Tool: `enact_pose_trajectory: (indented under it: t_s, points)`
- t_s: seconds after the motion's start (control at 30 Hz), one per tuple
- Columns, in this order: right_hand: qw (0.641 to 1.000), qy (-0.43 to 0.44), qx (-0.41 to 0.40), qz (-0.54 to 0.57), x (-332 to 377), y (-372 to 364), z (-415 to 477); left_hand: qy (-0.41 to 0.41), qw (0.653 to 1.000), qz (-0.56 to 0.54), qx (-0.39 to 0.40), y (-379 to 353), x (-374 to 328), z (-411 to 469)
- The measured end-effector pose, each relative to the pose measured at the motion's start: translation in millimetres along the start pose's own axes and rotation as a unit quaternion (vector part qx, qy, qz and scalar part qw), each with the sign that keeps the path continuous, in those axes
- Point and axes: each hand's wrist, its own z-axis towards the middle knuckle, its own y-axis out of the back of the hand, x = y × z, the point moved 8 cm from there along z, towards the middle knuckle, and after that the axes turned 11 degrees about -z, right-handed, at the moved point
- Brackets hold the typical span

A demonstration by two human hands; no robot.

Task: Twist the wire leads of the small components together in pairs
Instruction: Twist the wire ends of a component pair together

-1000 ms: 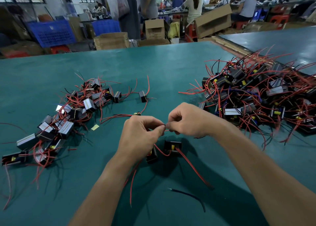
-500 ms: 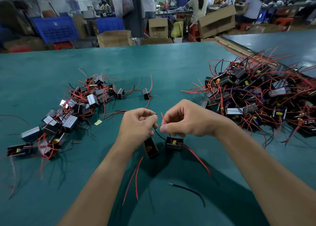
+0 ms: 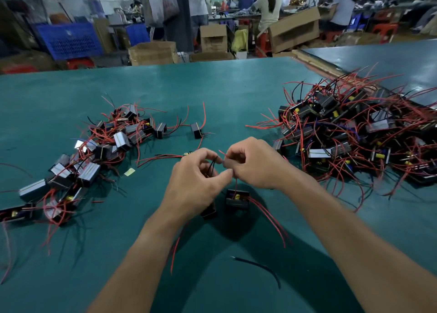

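Just above two small components (image 3: pixel 237 199), the left hand (image 3: pixel 196 185) pinches black leads (image 3: pixel 213 166) and the right hand (image 3: pixel 255 163) pinches a red lead (image 3: pixel 235 185). Leftward, the smaller pile (image 3: pixel 94 151) looks finished; rightward, the bigger pile (image 3: pixel 354 137) probably remains.

No legible text, labels, brands or numbers on any component, box or crate

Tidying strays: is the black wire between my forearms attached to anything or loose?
Loose: the black wire lies alone on the table, neither end joined to anything.
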Motion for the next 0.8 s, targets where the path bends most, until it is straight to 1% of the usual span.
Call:
enact_pose_trajectory:
  t_s: [0.17, 0.23, 0.33, 0.43, 0.5, 0.57, 0.7, 0.8]
  points:
    - [0.998, 0.018, 0.019, 0.05, 2, 0, -1, 0.006, 0.999, 0.022, -0.045, 8, 3, 2]
    - [0.998, 0.022, 0.017, 0.059, 4, 0, 0, 0.017, 0.998, -0.011, -0.059, 11, 4, 2]
    - [0.998, 0.011, 0.006, 0.061, -3, 3, 2, 0.044, 0.993, -0.064, -0.092, 17, 6, 3]
    - [0.995, -0.01, -0.006, 0.094, -9, 4, 3, 0.099, 0.985, -0.068, -0.126, 24, 17, 5]
    - [0.994, -0.012, -0.011, 0.104, -10, 4, 3, 0.152, 0.979, -0.072, -0.117, 23, 27, 5]
    - [0.995, -0.006, -0.006, 0.101, -9, 3, 4, 0.185, 0.976, -0.061, -0.095, 19, 33, 4]
    - [0.992, 0.014, 0.015, 0.121, -6, 0, 4, 0.193, 0.978, -0.052, -0.067, 20, 34, 2]
    - [0.989, 0.013, 0.019, 0.147, -8, -1, 4, 0.214, 0.972, -0.085, -0.038, 21, 36, 2]
